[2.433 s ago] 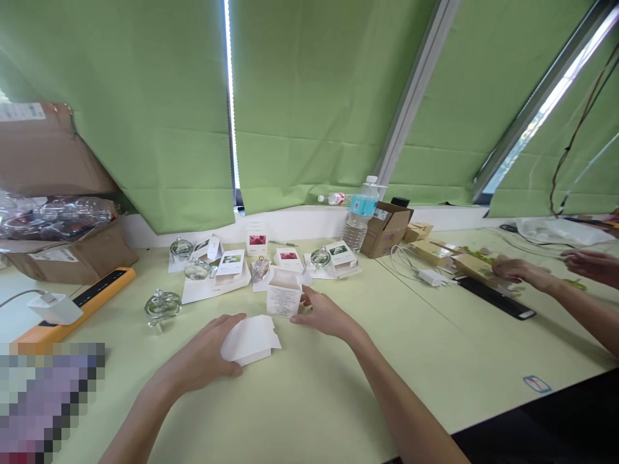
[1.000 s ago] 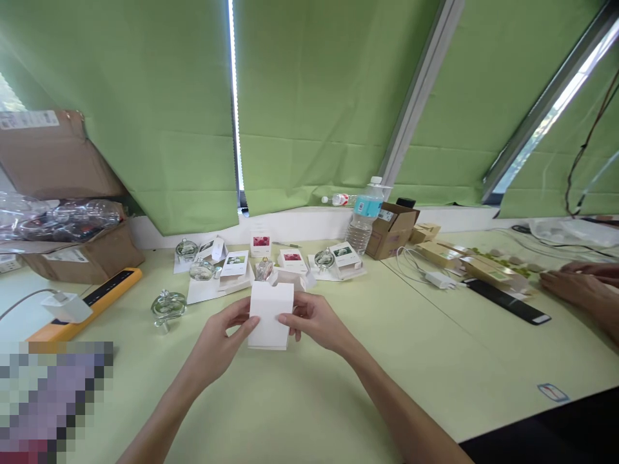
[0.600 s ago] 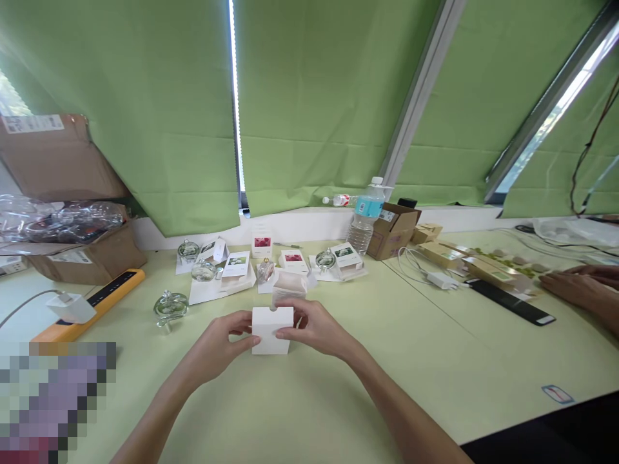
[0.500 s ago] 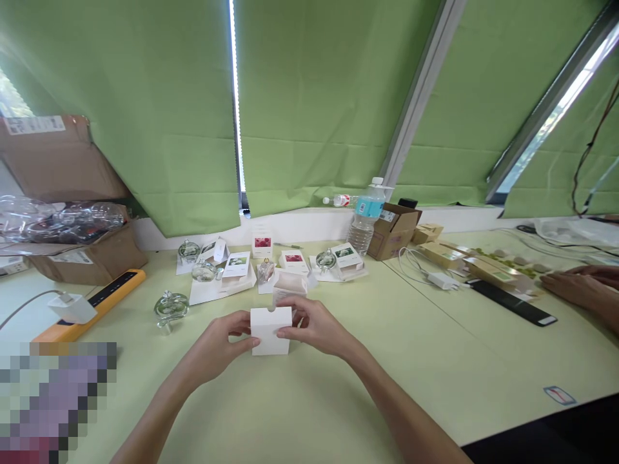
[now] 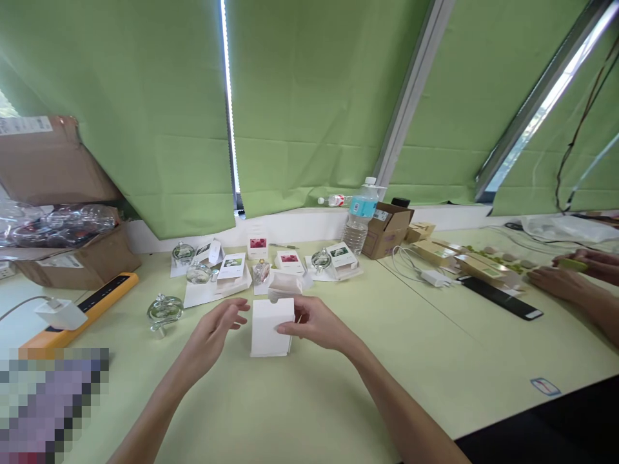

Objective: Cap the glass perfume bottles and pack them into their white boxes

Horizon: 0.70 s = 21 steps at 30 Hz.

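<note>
A small white cardboard box (image 5: 271, 330) stands upright on the pale green table in front of me. My right hand (image 5: 316, 325) grips its right side, thumb on the near face and fingers behind. Just off the left side, my left hand (image 5: 217, 325) is open, fingers apart and not touching the box. Beyond the box lies an open white carton (image 5: 285, 281). Glass perfume bottles sit around: one with greenish liquid (image 5: 165, 309) on the left, another (image 5: 261, 272) farther back. White boxes with picture labels (image 5: 232, 265) lie behind them.
On the left are an orange power strip (image 5: 116, 290) and an open brown carton (image 5: 82, 258). A large water bottle (image 5: 360, 219) and a brown box (image 5: 389, 229) stand at the back. To the right lie a charger (image 5: 435, 278), a black strip (image 5: 500, 298) and another person's hands (image 5: 556, 283).
My left hand has let go of the box and drawn back left, its fingers spreading. The box now shows a taller face, still in my right hand. The view has shifted slightly.
</note>
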Each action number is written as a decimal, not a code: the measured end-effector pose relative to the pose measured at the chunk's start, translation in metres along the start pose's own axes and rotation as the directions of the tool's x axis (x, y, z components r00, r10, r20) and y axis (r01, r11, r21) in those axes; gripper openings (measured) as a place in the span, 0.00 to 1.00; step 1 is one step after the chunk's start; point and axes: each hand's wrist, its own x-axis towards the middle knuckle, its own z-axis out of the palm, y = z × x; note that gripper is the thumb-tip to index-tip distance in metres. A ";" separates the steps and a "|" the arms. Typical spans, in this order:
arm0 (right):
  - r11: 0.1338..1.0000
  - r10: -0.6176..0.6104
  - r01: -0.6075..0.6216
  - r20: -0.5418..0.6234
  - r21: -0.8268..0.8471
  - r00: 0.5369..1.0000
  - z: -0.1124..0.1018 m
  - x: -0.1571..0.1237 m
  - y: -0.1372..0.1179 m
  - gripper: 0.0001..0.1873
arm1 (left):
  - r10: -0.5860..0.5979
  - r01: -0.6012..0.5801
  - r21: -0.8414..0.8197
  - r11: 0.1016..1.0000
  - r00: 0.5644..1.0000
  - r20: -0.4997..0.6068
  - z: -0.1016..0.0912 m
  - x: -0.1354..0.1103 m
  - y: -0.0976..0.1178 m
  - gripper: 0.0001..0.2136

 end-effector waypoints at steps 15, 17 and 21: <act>0.991 0.002 0.015 0.135 -0.131 0.991 -0.003 -0.004 -0.001 0.24 | 0.233 -0.231 0.232 0.945 0.972 0.018 0.017 0.036 0.001 0.18; 0.986 0.027 -0.004 0.133 -0.168 0.991 -0.004 -0.004 -0.002 0.27 | 0.270 -0.278 0.286 0.917 0.961 0.068 0.019 0.043 0.005 0.18; 0.988 0.041 -0.019 0.142 -0.155 0.989 -0.005 -0.004 -0.006 0.30 | 0.288 -0.319 0.360 0.877 0.948 0.138 0.024 0.058 0.008 0.20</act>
